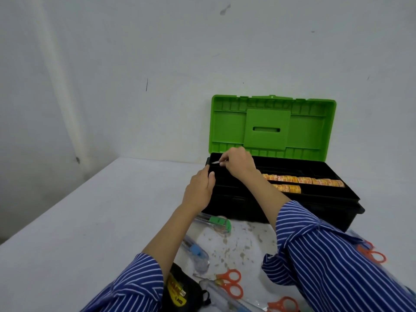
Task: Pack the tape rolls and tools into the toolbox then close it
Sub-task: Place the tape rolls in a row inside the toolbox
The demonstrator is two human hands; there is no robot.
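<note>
The toolbox (281,190) stands open at the counter's (67,221) back edge. The right hand (238,162), arm outstretched, pinches a thin silvery tool (215,162) over its left end. The left hand (201,188) grips the box's left rim, fingers (211,176) curled over it. Tape rolls (301,180) lie in its tray.

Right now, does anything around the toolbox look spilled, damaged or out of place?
Nothing looks damaged or spilled. The toolbox stands open, its green lid upright, tape rolls lined up in the tray. The table surface near the orange scissors is speckled with brownish marks, which look like stains, not a spill.
</note>
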